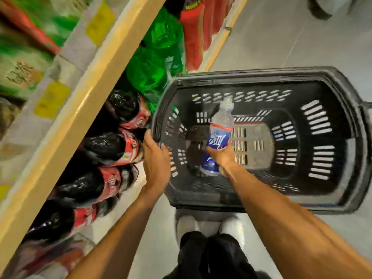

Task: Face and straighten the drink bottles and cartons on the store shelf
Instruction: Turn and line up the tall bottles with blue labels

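I take the black basket [342, 93] as my landmark. My right hand [222, 156] is over its inside, fingers wrapped tight around the lower half of a clear bottle with a blue label [218, 137]. The bottle sits in that grasp with its base toward my wrist and its cap pointing away from me, toward the basket's far wall, so its long axis runs roughly front to back, tilted a little. It hangs above the basket floor, not resting on it as far as I can judge; motion blur makes that uncertain.

My left hand [156, 156] is at the basket's left rim, fingers extended and close together, the tips at or touching the rim edge; it holds nothing.

Left of the basket is the shelf: dark cola bottles [112, 150] with red labels in a row, green bottles [153, 63] farther along. That shelf lies left of the held bottle, past my left hand, which is nearer to it. I judge the bottle must cross the left rim and turn upright, label outward, before it can be faced.
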Demonstrator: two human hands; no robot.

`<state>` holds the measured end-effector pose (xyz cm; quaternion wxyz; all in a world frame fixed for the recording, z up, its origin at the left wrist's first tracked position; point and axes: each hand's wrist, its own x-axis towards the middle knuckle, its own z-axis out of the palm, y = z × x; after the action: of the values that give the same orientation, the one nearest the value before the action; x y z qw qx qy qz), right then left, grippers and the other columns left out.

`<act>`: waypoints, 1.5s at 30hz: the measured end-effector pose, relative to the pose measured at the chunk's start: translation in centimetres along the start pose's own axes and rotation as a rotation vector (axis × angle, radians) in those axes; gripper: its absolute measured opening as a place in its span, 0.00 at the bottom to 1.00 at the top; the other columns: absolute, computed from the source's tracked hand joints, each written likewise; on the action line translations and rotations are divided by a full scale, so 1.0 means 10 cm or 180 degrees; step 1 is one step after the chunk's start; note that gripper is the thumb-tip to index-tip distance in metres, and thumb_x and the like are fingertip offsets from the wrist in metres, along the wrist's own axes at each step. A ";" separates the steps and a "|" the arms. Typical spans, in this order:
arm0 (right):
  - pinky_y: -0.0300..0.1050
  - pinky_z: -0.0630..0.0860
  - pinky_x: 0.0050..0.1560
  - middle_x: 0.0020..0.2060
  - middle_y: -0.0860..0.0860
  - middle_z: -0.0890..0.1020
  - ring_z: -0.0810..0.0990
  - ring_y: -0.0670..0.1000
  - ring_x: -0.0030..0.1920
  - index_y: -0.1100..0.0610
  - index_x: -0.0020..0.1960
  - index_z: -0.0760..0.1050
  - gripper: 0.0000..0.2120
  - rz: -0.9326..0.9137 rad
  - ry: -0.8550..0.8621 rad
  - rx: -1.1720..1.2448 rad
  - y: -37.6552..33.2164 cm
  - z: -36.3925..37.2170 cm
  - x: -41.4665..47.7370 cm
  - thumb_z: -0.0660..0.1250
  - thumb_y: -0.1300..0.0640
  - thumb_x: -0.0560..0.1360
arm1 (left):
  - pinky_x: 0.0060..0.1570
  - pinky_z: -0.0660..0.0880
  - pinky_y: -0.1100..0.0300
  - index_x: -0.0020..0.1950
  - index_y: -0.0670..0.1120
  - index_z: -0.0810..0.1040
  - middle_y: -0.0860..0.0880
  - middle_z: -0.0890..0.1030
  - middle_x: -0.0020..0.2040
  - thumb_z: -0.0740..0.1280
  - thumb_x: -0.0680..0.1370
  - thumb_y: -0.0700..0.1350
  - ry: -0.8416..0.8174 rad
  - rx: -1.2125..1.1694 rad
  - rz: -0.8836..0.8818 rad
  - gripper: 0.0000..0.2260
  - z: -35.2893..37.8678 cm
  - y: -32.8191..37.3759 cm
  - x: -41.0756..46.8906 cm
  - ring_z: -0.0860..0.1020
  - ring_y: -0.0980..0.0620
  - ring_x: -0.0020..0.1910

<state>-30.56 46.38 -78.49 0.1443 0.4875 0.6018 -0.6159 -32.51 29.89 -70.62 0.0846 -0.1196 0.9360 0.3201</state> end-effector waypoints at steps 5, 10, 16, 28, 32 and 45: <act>0.48 0.73 0.57 0.61 0.59 0.77 0.77 0.59 0.60 0.65 0.66 0.68 0.33 0.0251 -0.0227 -0.0474 0.22 0.19 0.34 0.78 0.64 0.65 | 0.57 0.63 0.66 0.73 0.36 0.61 0.37 0.71 0.67 0.61 0.79 0.35 0.0230 -0.0177 0.0213 0.22 0.06 -0.05 0.04 0.71 0.40 0.64; 0.54 0.72 0.64 0.61 0.59 0.77 0.75 0.59 0.61 0.64 0.67 0.67 0.34 0.0448 -0.0449 -0.0447 0.30 0.28 0.58 0.77 0.68 0.65 | 0.60 0.70 0.58 0.73 0.38 0.62 0.41 0.72 0.66 0.60 0.81 0.36 0.0219 -0.0423 0.0201 0.20 0.06 -0.04 0.05 0.73 0.45 0.63; 0.41 0.70 0.36 0.40 0.53 0.69 0.69 0.49 0.40 0.56 0.39 0.62 0.13 0.0474 -0.0156 -0.0564 0.34 0.39 0.56 0.52 0.70 0.77 | 0.62 0.71 0.54 0.73 0.39 0.62 0.42 0.72 0.66 0.60 0.81 0.36 0.0187 -0.0508 0.0251 0.20 0.03 -0.05 0.05 0.73 0.46 0.63; 0.51 0.74 0.58 0.49 0.60 0.78 0.75 0.55 0.49 0.69 0.60 0.73 0.12 -0.0022 -0.0771 -0.0600 -0.70 -0.42 -1.35 0.59 0.66 0.80 | 0.58 0.68 0.55 0.69 0.39 0.68 0.40 0.73 0.65 0.60 0.81 0.39 -0.0520 -0.0106 -0.0083 0.17 -0.95 0.53 -0.33 0.73 0.43 0.62; 0.41 0.77 0.42 0.56 0.72 0.76 0.78 0.66 0.47 0.73 0.61 0.70 0.14 -0.0447 -0.0809 -0.0320 -1.36 -0.82 -2.73 0.54 0.66 0.82 | 0.42 0.68 0.54 0.57 0.40 0.78 0.40 0.81 0.50 0.58 0.82 0.41 -0.0462 -0.0536 -0.0277 0.11 -1.87 1.05 -0.88 0.77 0.44 0.46; 0.42 0.76 0.41 0.33 0.54 0.82 0.80 0.55 0.36 0.56 0.38 0.77 0.13 -0.2034 -0.0881 -0.1134 -2.13 -1.51 -5.56 0.60 0.63 0.79 | 0.44 0.75 0.62 0.48 0.46 0.80 0.47 0.83 0.43 0.57 0.83 0.41 0.0636 -0.1992 -0.0761 0.12 -4.13 1.64 -3.17 0.80 0.57 0.39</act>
<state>-13.52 41.97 -19.63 0.1075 0.1552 0.7957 -0.5755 -10.13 22.29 -21.41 -0.0113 -0.2793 0.7755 0.5661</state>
